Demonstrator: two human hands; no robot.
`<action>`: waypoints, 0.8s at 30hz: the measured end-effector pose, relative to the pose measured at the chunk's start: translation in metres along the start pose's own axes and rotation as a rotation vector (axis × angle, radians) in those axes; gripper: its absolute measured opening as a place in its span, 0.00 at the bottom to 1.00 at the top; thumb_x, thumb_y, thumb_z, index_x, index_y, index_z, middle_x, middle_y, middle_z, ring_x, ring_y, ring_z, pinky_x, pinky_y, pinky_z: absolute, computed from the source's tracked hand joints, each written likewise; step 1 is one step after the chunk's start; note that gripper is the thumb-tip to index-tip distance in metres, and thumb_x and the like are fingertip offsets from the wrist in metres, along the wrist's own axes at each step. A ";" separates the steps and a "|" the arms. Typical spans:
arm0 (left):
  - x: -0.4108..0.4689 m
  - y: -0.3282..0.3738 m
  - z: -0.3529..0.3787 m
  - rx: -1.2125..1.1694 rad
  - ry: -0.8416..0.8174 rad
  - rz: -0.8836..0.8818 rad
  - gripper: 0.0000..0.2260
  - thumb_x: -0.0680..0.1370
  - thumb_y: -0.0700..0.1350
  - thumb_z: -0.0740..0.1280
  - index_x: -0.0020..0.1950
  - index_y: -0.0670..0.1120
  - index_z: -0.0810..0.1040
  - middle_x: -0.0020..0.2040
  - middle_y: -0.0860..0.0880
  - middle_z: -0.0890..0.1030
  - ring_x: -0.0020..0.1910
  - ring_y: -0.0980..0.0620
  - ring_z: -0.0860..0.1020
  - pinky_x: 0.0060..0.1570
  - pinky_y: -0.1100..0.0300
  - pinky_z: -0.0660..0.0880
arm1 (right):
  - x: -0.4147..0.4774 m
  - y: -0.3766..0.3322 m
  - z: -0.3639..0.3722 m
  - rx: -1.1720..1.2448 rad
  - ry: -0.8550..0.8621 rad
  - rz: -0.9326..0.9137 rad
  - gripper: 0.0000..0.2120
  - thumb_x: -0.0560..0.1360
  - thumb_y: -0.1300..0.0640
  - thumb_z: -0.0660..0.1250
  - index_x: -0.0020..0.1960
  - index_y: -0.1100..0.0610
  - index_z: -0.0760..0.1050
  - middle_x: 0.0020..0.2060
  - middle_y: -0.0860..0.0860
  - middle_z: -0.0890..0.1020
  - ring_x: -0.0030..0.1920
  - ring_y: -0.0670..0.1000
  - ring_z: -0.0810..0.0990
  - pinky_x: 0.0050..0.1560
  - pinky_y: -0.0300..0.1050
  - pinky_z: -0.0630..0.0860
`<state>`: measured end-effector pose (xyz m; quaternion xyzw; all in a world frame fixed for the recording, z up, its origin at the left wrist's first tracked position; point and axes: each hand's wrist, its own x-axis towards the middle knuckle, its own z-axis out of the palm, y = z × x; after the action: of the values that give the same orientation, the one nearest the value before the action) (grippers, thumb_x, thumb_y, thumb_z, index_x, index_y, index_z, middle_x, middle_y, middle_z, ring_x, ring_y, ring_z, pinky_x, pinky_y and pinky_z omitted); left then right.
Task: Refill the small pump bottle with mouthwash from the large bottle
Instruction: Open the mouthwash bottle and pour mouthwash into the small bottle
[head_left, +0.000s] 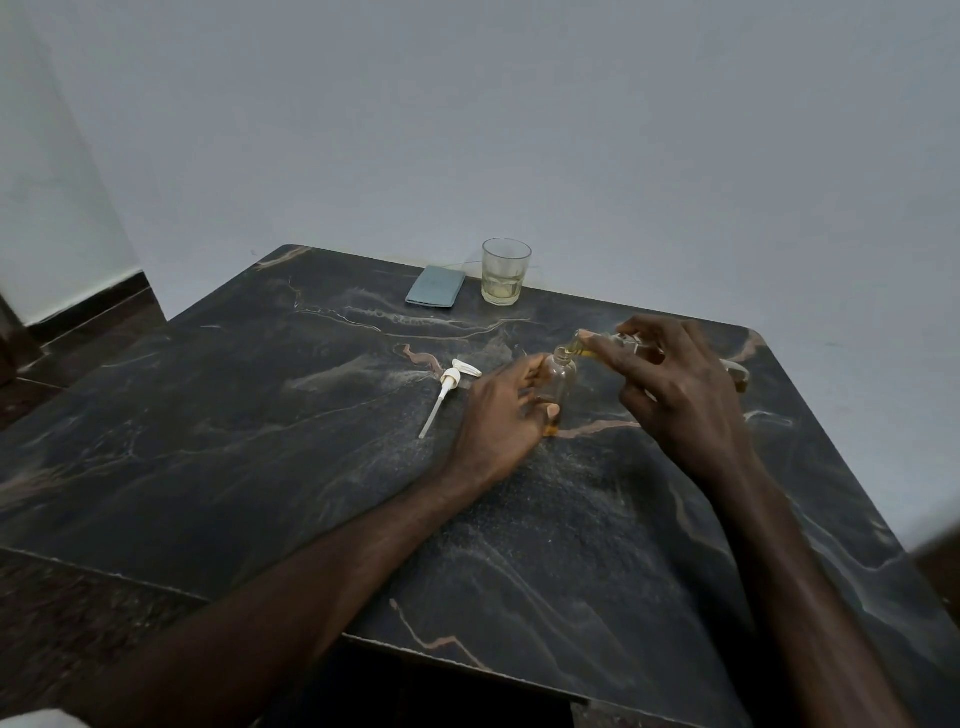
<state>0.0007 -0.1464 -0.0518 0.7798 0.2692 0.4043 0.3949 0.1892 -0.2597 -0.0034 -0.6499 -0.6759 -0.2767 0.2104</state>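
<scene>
Small clear pump bottle stands upright, mouth up, right of the middle of the dark marbled surface, with a bit of amber liquid at the bottom. Left hand has its grip curled round it. Right hand grasps the large bottle, tipped nearly flat, neck pointing left at that mouth. White pump head lies just left. Glass tumbler and blue-grey flat case sit far, by the pale wall.
</scene>
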 end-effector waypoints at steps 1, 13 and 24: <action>0.000 0.000 0.000 0.003 0.001 -0.004 0.24 0.75 0.36 0.75 0.70 0.46 0.77 0.62 0.48 0.83 0.60 0.54 0.81 0.61 0.56 0.81 | 0.000 0.000 0.000 0.001 0.001 0.000 0.30 0.77 0.67 0.70 0.75 0.47 0.76 0.67 0.58 0.75 0.60 0.60 0.75 0.47 0.59 0.78; 0.000 0.000 0.000 0.006 0.009 -0.005 0.24 0.74 0.36 0.76 0.70 0.46 0.77 0.62 0.48 0.83 0.60 0.53 0.81 0.61 0.53 0.81 | 0.001 0.001 0.001 -0.009 -0.001 -0.004 0.31 0.76 0.66 0.71 0.75 0.46 0.75 0.67 0.59 0.75 0.60 0.61 0.75 0.47 0.60 0.78; -0.002 0.003 -0.001 0.004 -0.008 -0.022 0.24 0.75 0.37 0.75 0.70 0.46 0.77 0.63 0.48 0.83 0.60 0.56 0.80 0.60 0.61 0.78 | 0.000 0.001 0.000 -0.011 -0.002 -0.006 0.31 0.76 0.67 0.70 0.76 0.46 0.75 0.67 0.59 0.75 0.61 0.61 0.75 0.47 0.59 0.78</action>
<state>-0.0005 -0.1490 -0.0493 0.7791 0.2769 0.3964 0.3990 0.1897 -0.2597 -0.0030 -0.6493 -0.6764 -0.2804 0.2054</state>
